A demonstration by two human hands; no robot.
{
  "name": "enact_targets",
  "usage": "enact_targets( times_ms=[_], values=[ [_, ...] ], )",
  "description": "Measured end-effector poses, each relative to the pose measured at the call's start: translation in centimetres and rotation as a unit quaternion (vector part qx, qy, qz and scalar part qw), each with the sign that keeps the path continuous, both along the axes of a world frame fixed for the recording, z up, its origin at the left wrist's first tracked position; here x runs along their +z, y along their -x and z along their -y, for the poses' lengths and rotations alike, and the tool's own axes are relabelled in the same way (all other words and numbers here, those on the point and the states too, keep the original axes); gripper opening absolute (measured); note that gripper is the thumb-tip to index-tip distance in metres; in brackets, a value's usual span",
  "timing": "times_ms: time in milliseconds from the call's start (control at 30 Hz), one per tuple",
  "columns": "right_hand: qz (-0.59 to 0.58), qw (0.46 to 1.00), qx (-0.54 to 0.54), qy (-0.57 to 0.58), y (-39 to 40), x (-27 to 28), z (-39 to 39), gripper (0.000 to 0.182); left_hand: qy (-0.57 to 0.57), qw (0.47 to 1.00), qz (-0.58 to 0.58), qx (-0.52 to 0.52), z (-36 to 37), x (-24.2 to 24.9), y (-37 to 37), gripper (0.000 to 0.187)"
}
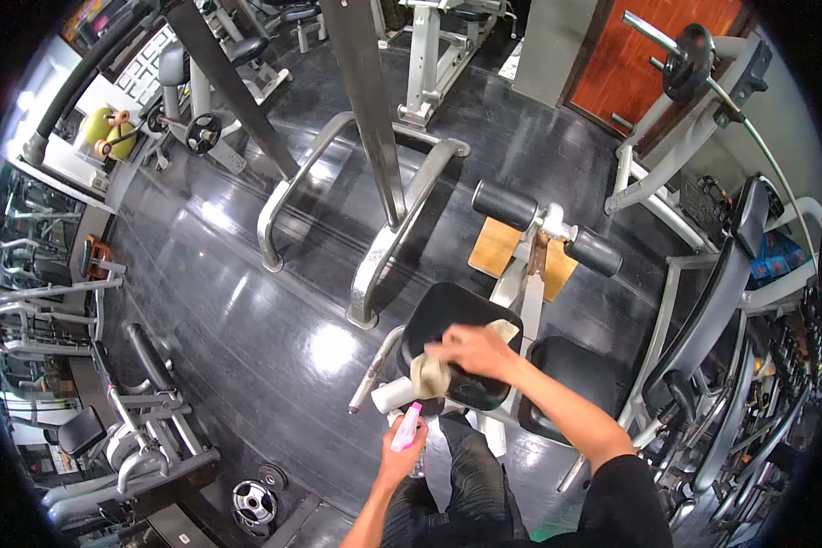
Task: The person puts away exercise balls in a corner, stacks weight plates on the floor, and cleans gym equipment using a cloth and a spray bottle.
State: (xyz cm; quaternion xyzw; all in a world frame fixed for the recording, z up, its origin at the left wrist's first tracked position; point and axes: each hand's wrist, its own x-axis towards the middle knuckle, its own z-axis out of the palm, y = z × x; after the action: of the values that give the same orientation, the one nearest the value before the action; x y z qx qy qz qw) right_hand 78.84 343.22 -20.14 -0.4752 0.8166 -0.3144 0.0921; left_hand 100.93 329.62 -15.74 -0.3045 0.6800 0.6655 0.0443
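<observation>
My left hand [404, 449] is wrapped round a spray bottle with a pink and white head [407, 427], just in front of my legs. Most of the bottle's body is hidden by the fingers. Above the black padded seat [443, 315] of a gym bench is my right hand [475, 352], its fingers closed on a beige cloth [431, 376]. The cloth hangs over the pad's near left edge, and a pale bit of it shows past the hand. Motion blurs the fingertips somewhat.
Beyond the seat are black foam rollers [504, 205] on a white frame. A metal handle [374, 370] sticks out at left. A second black pad [568, 385] lies right. A steel machine frame [374, 274] stands ahead, and weight plates [254, 502] rest on the floor.
</observation>
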Motion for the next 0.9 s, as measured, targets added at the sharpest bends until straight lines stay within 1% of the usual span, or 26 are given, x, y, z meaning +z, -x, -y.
enact_targets(
  times_ms=[33, 100, 167, 233, 300, 367, 433, 467, 533, 567, 633, 667, 700, 767, 833, 867, 900],
  values=[
    [-0.008, 0.999, -0.042, -0.011, 1.1, -0.3, 1.1, 0.040, 0.001, 1.000, 0.001, 0.000, 0.0, -0.1, 0.0, 0.009],
    [0.028, 0.984, -0.171, -0.039, 3.8, -1.6, 3.0, 0.033, 0.019, 1.000, 0.001, -0.006, 0.0, -0.4, -0.1, 0.009],
    [0.084, 0.969, -0.233, -0.021, 5.0, -3.7, 4.4, 0.027, 0.028, 1.000, -0.005, -0.008, 0.0, -0.6, -0.3, 0.009],
    [0.065, 0.972, -0.224, -0.022, 3.8, -2.9, 4.9, 0.025, 0.037, 0.999, -0.007, -0.015, 0.2, -0.8, -0.9, 0.009],
    [0.033, 0.993, -0.103, -0.037, 0.9, -1.3, 4.2, 0.026, -0.001, 1.000, -0.003, 0.017, 0.0, -1.3, -1.2, 0.009],
    [0.078, 0.994, -0.059, 0.050, -2.6, 1.1, 2.5, 0.029, 0.009, 1.000, 0.005, 0.006, 0.1, -0.9, -1.3, 0.008],
    [0.072, 0.992, 0.034, -0.096, -5.0, 2.9, 0.4, 0.032, -0.007, 1.000, -0.018, 0.014, 0.2, -1.0, -1.5, 0.006],
    [0.072, 0.992, 0.033, -0.097, -5.3, 2.8, -0.6, 0.032, -0.008, 1.000, -0.018, 0.014, 0.3, -1.0, -1.5, 0.006],
    [-0.068, 0.995, 0.056, -0.048, -5.6, 2.5, -1.8, 0.030, -0.003, 1.000, -0.006, 0.008, 0.6, -0.6, -1.6, 0.007],
    [-0.068, 0.995, 0.058, -0.045, -5.3, 2.0, -1.2, 0.030, -0.001, 1.000, -0.005, 0.010, 0.8, -0.3, -1.5, 0.007],
    [-0.051, 0.997, -0.062, 0.012, -3.7, 1.6, 0.6, 0.033, 0.015, 1.000, -0.010, 0.004, 0.9, 0.7, -1.2, 0.009],
    [-0.069, 0.995, -0.074, 0.002, -3.2, 1.4, 2.2, 0.033, 0.015, 1.000, -0.009, 0.008, 0.9, 0.5, -1.4, 0.009],
    [-0.077, 0.994, -0.072, 0.030, -2.9, 1.2, 3.7, 0.030, 0.027, 0.999, -0.017, 0.006, 1.1, 0.1, -1.5, 0.009],
    [-0.125, 0.991, -0.035, 0.036, -3.0, 1.6, 7.2, 0.025, 0.040, 0.999, -0.024, 0.004, 1.2, -0.5, -1.9, 0.010],
    [-0.181, 0.983, 0.016, -0.023, -3.3, 1.1, 10.0, 0.017, 0.015, 0.999, -0.026, 0.037, 1.1, -0.8, -2.2, 0.010],
    [-0.172, 0.981, 0.027, -0.082, -3.8, 0.5, 10.9, 0.012, 0.015, 0.999, -0.026, 0.038, 1.2, -1.0, -2.3, 0.010],
    [-0.171, 0.981, 0.028, -0.083, -4.1, 0.3, 10.8, 0.012, 0.024, 0.999, -0.030, 0.039, 1.3, -1.1, -2.5, 0.010]
  ],
)
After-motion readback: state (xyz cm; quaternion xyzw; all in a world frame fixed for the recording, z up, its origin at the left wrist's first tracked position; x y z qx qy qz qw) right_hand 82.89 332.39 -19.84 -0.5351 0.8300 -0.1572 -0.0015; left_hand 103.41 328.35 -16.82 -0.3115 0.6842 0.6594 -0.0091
